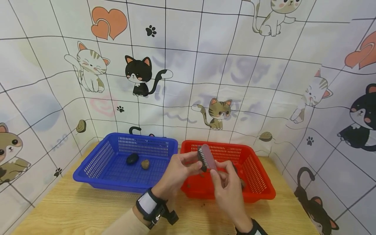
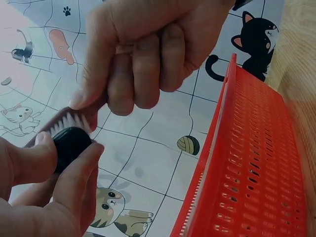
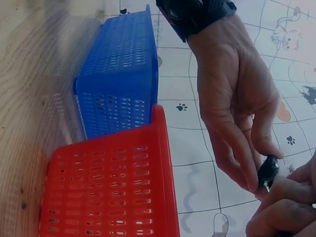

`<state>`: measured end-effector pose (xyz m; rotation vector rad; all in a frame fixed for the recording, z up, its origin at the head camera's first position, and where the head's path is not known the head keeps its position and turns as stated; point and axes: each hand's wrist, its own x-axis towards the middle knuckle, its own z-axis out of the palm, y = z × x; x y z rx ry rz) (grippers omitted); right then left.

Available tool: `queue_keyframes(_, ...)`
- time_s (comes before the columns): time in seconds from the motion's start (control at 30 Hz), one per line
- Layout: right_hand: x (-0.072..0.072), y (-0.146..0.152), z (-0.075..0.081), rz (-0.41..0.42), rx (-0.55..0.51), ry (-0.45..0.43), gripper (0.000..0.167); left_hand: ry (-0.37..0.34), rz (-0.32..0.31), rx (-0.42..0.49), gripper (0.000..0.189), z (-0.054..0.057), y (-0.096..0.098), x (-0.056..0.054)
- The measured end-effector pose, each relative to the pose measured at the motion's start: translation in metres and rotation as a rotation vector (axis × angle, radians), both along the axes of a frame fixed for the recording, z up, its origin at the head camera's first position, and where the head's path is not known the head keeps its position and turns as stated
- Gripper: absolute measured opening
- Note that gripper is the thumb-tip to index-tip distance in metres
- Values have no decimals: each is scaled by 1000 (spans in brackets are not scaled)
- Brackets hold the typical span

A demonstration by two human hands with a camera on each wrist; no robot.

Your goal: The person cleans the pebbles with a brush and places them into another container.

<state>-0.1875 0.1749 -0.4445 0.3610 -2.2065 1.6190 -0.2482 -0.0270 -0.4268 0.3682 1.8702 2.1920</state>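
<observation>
Between the thumb and fingers of my left hand (image 1: 180, 169) a smooth black stone (image 2: 70, 145) is pinched. My right hand (image 1: 229, 186) grips a brush (image 1: 208, 156) with a dull pink back and pale bristles. In the left wrist view the bristles lie against the stone's upper side. Both hands are held up over the near left part of the red basket (image 1: 261, 176). The right wrist view shows the left hand's fingers around the dark stone (image 3: 268, 170), with the right hand (image 3: 286, 207) close beside it.
Left of the red basket stands a blue basket (image 1: 100, 176) with a black stone (image 1: 132, 159) and a brownish stone (image 1: 145, 164) in it. Several stones lie in the red basket, partly behind my right hand. Both baskets stand on a wooden table (image 1: 88, 209) before a cat-patterned backdrop.
</observation>
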Motion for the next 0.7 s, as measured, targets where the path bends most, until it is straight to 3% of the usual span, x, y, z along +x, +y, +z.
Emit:
queue_keyframes(0.13, -2, 3, 1, -25, -3, 0, 29, 15, -24, 13, 47, 3, -2, 2)
queue_keyframes(0.47, 7, -4, -1, 43, -9, -26, 27, 14, 64, 65, 45, 4, -6, -2)
queue_keyframes(0.57, 6, -5, 0, 38, 7, 3, 27, 14, 35, 26, 46, 2, -4, -1)
queue_keyframes(0.7, -1, -3, 2, -45, 22, 23, 29, 5, -32, -5, 48, -2, 0, 2)
